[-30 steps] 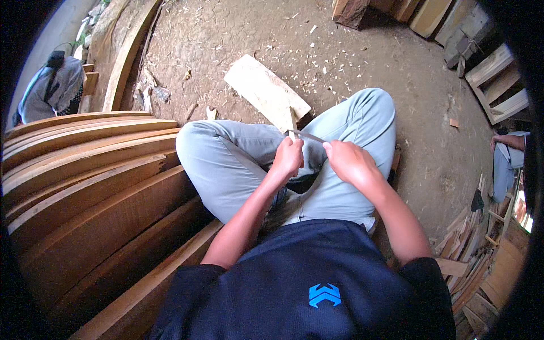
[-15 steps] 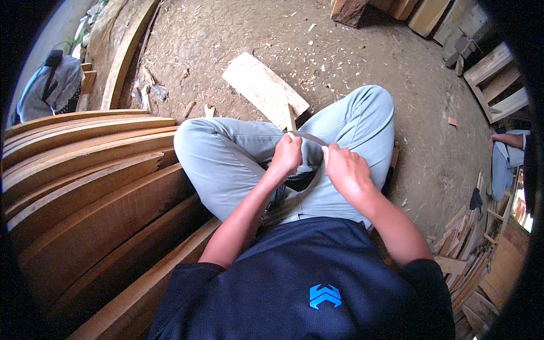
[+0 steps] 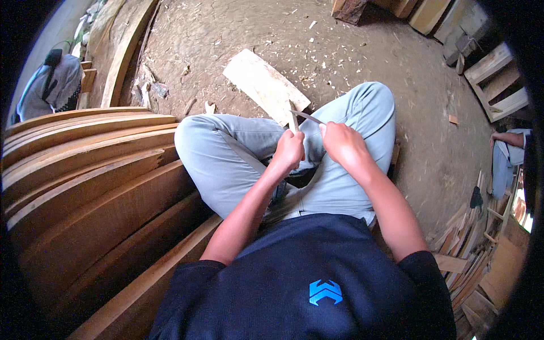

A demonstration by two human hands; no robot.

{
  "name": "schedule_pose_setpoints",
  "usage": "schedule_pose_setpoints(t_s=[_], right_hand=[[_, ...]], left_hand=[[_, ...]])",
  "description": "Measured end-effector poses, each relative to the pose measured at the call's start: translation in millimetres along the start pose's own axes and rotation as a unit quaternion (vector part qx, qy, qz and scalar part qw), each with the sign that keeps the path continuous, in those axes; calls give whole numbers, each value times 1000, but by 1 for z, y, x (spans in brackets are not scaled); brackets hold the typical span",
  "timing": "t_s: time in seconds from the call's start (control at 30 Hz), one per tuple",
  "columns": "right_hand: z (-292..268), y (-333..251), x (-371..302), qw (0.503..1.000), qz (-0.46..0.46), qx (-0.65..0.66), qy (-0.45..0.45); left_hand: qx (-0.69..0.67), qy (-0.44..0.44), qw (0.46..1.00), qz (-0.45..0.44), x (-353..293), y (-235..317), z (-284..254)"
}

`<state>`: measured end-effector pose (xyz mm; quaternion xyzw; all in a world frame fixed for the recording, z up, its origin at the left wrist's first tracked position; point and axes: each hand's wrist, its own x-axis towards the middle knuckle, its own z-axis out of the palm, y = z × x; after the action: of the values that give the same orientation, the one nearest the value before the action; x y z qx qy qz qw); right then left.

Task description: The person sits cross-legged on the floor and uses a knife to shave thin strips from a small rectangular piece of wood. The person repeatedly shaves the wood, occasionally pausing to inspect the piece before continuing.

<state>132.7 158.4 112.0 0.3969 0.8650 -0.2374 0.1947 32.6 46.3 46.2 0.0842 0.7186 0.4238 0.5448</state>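
Note:
My left hand (image 3: 290, 150) is closed around a short, pale wooden stick (image 3: 293, 121), whose far end sticks up past my fist. In my right hand (image 3: 343, 143) is a knife, its handle hidden inside the closed fingers. The thin, dark knife blade (image 3: 309, 117) points left and meets the stick near its far end. Both hands are above my lap, between my bent knees. Beyond them a pale flat board (image 3: 262, 84) lies at a slant on the ground, and the stick's tip overlaps its near end in this view.
Long curved-looking planks (image 3: 90, 170) are stacked close by my left leg. Wood shavings (image 3: 309, 63) dot the dirt floor ahead. Timber blocks (image 3: 426, 18) stand at the far right, and scrap wood (image 3: 462, 241) is piled at right. Another person's arm (image 3: 509, 139) shows at the right edge.
My right hand and the knife have moved forward, away from my body, and the blade now sits nearer the stick's far end. More of the stick shows above my left fist.

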Motion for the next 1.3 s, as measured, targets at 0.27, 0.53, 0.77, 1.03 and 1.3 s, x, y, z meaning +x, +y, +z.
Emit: schedule_pose_setpoints(t_s=[0.27, 0.53, 0.77, 1.03, 1.3], right_hand=[[-18, -2, -45, 1000, 0, -3, -20], [-1, -3, -39, 999, -14, -24, 18], [18, -14, -28, 996, 1, -73, 52], [36, -23, 11, 995, -39, -56, 66], [45, -18, 44, 978, -132, -90, 136]], left_hand=[[-23, -8, 1000, -2, -1, 0, 1], [14, 33, 999, 23, 7, -16, 6], [21, 9, 1000, 17, 6, -12, 1], [22, -13, 999, 43, 6, -11, 2], [-73, -49, 996, -14, -2, 0, -11]])
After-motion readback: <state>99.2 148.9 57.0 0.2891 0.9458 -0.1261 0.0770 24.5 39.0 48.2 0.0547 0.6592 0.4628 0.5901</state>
